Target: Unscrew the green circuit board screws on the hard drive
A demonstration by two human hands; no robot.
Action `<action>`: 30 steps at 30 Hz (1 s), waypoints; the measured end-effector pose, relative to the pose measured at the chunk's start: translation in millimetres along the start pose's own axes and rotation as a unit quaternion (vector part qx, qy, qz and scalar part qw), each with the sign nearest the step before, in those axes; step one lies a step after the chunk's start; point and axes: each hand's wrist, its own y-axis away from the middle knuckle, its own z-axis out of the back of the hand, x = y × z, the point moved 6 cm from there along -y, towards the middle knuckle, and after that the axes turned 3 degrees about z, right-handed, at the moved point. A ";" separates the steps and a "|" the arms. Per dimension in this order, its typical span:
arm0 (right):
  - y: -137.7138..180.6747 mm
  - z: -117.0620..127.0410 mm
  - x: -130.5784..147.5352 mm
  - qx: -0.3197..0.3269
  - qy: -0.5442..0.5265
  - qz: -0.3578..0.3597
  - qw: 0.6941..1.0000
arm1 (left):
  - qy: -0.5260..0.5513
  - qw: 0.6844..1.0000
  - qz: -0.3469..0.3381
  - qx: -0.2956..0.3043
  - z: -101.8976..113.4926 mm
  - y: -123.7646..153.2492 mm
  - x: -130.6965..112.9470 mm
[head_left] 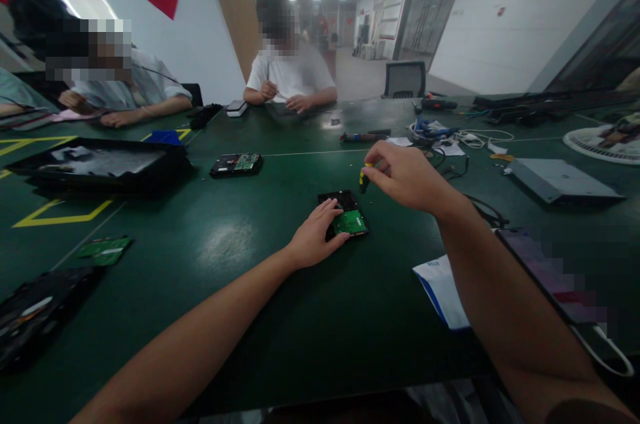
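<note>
A hard drive [354, 223] with a green circuit board lies flat on the dark green table in front of me. My left hand [320, 234] grips it from the left, fingers across its black part and thumb along the near edge. Between the thumb and fingers of my right hand [400, 174] is a short screwdriver [363, 181] with a black and yellow handle, pointing down. That hand hovers above and right of the drive's far right corner. I cannot make out the screwdriver's tip.
Another hard drive [236, 164] lies farther left, near a black tray [100, 164]. At left are a loose green circuit board [106, 249] and a black device [40, 317]. A metal box [563, 181], a tablet-like device [550, 274] and cables are at right. Two people sit across the table.
</note>
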 end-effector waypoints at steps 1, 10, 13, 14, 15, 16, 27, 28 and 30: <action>0.0 -0.3 -0.5 0.000 0.002 0.001 1.000 | 0.000 1.000 0.000 0.001 0.1 -0.1 -0.2; -0.9 2.2 -0.6 -0.007 0.017 0.003 1.000 | -0.001 1.000 -0.004 -0.002 -1.0 0.0 0.7; -0.6 2.2 1.5 -0.009 0.005 0.007 1.000 | 0.000 1.000 -0.005 -0.005 -0.4 0.3 -0.4; -0.5 2.2 2.1 -0.010 0.005 0.011 1.000 | 0.000 1.000 -0.005 -0.004 -0.3 0.3 -0.7; -0.3 2.2 2.3 -0.011 0.007 0.014 1.000 | 0.000 1.000 -0.004 -0.004 -0.2 0.3 -0.8; -0.1 2.4 2.2 -0.012 0.009 0.016 1.000 | -0.001 1.000 -0.004 -0.003 -0.1 0.3 -0.9; 0.3 5.9 -2.0 0.008 0.044 0.023 0.999 | 0.002 1.000 0.000 0.003 -1.1 0.2 1.2; 0.2 5.8 -3.0 0.006 0.047 0.019 0.999 | 0.002 1.000 -0.001 0.003 -1.2 0.2 1.3; -0.1 5.5 -4.6 0.000 0.050 0.010 0.999 | 0.002 1.000 -0.002 0.002 -1.0 0.2 1.4</action>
